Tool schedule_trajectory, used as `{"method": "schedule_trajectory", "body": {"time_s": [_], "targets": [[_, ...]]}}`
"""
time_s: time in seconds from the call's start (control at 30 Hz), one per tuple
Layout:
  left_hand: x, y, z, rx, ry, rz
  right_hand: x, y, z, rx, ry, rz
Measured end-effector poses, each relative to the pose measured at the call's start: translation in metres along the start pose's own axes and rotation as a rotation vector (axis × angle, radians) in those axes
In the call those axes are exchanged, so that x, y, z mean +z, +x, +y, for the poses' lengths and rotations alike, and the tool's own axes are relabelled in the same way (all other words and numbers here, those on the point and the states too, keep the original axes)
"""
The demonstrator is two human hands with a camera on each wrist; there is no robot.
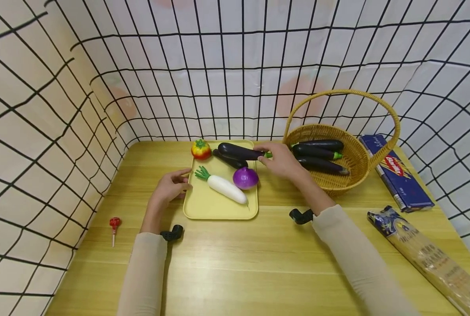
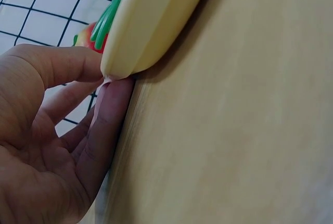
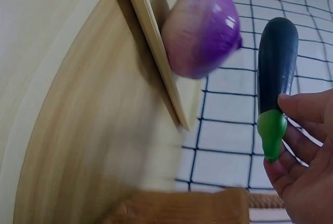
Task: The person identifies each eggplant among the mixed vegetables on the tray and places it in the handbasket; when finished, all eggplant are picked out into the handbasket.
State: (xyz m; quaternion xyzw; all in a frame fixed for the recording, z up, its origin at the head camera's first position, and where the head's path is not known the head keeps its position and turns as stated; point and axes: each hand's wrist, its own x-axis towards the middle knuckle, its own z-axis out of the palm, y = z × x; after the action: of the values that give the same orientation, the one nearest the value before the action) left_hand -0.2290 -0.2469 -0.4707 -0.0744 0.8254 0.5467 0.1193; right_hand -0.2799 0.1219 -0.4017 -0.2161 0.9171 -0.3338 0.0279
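A yellow tray (image 1: 211,208) lies on the table; my left hand (image 1: 167,188) pinches its left rim, the fingertips meeting around the edge in the left wrist view. My right hand (image 1: 279,160) holds an eggplant (image 1: 235,152) by its green stem end, raised over the tray's back right. Below it a second dark eggplant (image 1: 235,162) lies in the tray, partly covered in the head view. A white radish (image 1: 224,188) with green leaves and a purple onion (image 3: 203,31) sit in the tray too. At its back left corner is a red and yellow tomato-like vegetable (image 1: 201,149).
Right of the tray stands a wicker basket (image 1: 357,160) with a tall handle, holding several eggplants (image 1: 315,151). Farther right lie a blue Barilla box (image 1: 400,180) and a bag of pasta (image 1: 428,259). A red lollipop (image 1: 115,223) is at the left. Black wire mesh (image 1: 235,57) surrounds the table.
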Motion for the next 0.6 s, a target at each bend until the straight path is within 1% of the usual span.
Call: {"method": "schedule_trajectory", "body": {"time_s": [0.07,0.2,0.43,0.6], "targets": [[-0.001,-0.001,0.000,0.002,0.003,0.000,-0.007,-0.009,0.002,-0.011,0.001,0.008],[-0.002,-0.002,-0.001,0.004,0.019,0.002,-0.022,-0.027,0.009,0.008,0.009,0.029],[-0.002,-0.003,0.000,0.015,0.015,0.000,-0.047,-0.057,0.027,0.071,-0.001,0.068],[-0.001,-0.003,0.002,0.017,0.015,-0.008,-0.065,-0.083,0.046,0.124,0.006,0.091]]}}
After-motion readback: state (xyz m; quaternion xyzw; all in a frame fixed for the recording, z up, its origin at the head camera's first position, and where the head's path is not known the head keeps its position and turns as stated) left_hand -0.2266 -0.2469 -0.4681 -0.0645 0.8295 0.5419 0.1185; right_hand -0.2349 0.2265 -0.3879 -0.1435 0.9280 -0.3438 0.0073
